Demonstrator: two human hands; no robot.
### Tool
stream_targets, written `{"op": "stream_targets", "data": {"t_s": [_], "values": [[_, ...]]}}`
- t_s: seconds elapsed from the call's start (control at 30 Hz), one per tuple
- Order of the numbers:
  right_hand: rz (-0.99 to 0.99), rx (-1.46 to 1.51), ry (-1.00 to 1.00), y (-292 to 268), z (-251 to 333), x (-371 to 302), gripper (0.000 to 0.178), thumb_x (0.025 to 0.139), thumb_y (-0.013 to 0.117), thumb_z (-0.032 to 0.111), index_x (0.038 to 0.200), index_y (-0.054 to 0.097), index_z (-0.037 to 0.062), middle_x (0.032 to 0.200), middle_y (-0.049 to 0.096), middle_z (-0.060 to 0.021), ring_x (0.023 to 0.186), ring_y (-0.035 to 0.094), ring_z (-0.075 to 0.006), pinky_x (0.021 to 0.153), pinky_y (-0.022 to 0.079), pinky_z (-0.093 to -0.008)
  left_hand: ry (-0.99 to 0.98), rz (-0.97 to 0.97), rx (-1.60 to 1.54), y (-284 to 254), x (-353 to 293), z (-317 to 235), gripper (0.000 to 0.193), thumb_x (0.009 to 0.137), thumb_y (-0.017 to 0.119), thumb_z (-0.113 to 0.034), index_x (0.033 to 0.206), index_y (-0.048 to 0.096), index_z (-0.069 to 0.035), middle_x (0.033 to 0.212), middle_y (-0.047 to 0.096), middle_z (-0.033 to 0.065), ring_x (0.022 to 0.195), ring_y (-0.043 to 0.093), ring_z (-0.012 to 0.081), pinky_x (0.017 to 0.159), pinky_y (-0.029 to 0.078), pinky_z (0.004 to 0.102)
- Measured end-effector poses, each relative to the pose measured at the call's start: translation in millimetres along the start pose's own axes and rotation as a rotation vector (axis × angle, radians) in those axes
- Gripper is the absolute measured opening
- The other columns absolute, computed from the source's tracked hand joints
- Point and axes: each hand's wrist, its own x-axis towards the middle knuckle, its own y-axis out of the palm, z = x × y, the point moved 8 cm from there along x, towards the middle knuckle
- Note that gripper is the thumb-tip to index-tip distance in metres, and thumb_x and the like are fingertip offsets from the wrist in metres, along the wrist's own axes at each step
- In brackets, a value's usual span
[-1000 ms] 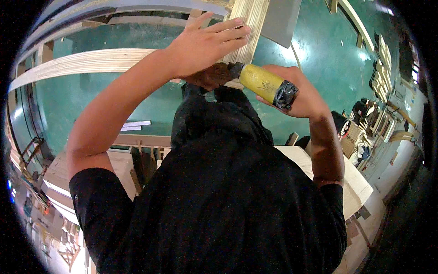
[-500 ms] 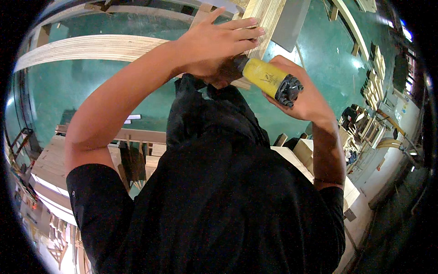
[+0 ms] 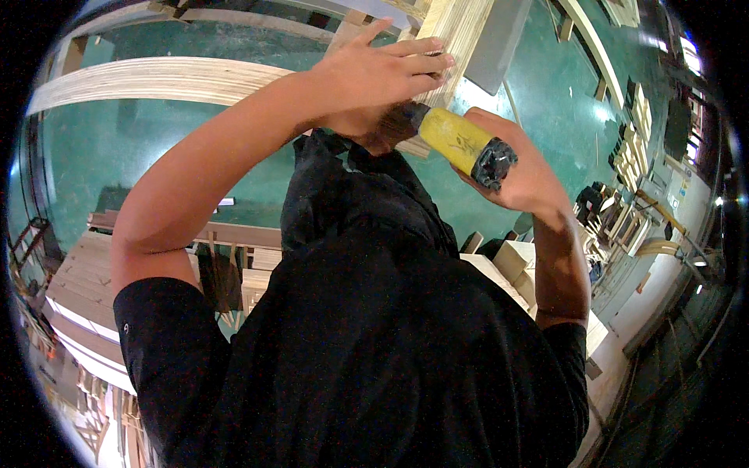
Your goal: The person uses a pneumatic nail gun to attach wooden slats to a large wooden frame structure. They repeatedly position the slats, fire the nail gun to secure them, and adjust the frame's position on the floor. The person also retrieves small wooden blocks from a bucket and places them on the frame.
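Note:
My left hand [image 3: 382,72] lies with fingers spread across the near end of a pale laminated wood beam [image 3: 456,35]. Just below it is a yellow tool [image 3: 455,136], probably a power tool, with a dark front part and black tape around its rear end. My right hand [image 3: 521,160] is wrapped around the tool from the right; most of its fingers are hidden behind the yellow body. The tool's working tip cannot be seen, covered by my left hand and wrist.
A long curved-looking pale plank [image 3: 164,80] runs left under my left forearm. Beside the beam stands a grey panel [image 3: 503,43]. Behind me are stacked boards [image 3: 86,273] on the left and wooden blocks [image 3: 516,261] on the right. Timber offcuts [image 3: 633,148] lie along the right side.
The yellow tool has shifted slightly down with its rear end tilting lower. My left hand stays on the beam with little movement.

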Motion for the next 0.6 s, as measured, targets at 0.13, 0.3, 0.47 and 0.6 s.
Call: {"op": "stream_targets", "data": {"t_s": [0.13, 0.3, 0.47, 0.6], "values": [[0.017, 0.026, -0.005, 1, 3, 0, 0.031, 0.076, 0.074, 0.01, 0.102, 0.059, 0.0012, 0.091, 0.057, -0.0148, 0.082, 0.053, -0.0353, 0.076, 0.048, -0.0389, 0.003, -0.028, -0.021, 0, -1, 1, 0.098, 0.056, 0.093, -0.034, 0.143, 0.052, -0.016, 0.158, 0.042, -0.0006, 0.152, 0.03, 0.0183, 0.12, 0.024, 0.064], [0.088, -0.057, 0.016, 1, -2, -5, 0.044, 0.069, 0.074, 0.013, 0.11, 0.062, 0.0031, 0.099, 0.062, -0.0195, 0.097, 0.06, -0.0451, 0.085, 0.049, -0.0477, -0.005, 0.045, -0.035, 0, 1, -1, 0.091, 0.061, 0.088, -0.028, 0.143, 0.052, -0.015, 0.163, 0.033, 0.0001, 0.154, 0.024, 0.0191, 0.119, 0.021, 0.0641], [0.054, -0.043, -0.017, 0, -16, -10, 0.045, 0.072, 0.074, 0.021, 0.112, 0.061, 0.004, 0.102, 0.06, -0.019, 0.097, 0.058, -0.0425, 0.086, 0.048, -0.0471, 0.016, 0.068, -0.077, 5, 5, 0, 0.088, 0.064, 0.086, -0.026, 0.144, 0.051, -0.013, 0.165, 0.03, 0.0017, 0.155, 0.022, 0.0221, 0.12, 0.022, 0.0627], [0.049, -0.148, -0.158, -6, -45, -32, 0.038, 0.079, 0.078, 0.019, 0.108, 0.058, 0.0035, 0.097, 0.054, -0.0142, 0.091, 0.056, -0.0346, 0.079, 0.048, -0.0394, 0.021, 0.1, -0.213, 5, 8, 5, 0.089, 0.066, 0.084, -0.024, 0.147, 0.049, -0.012, 0.167, 0.026, 0.0035, 0.155, 0.021, 0.0271, 0.123, 0.022, 0.0558]]}}
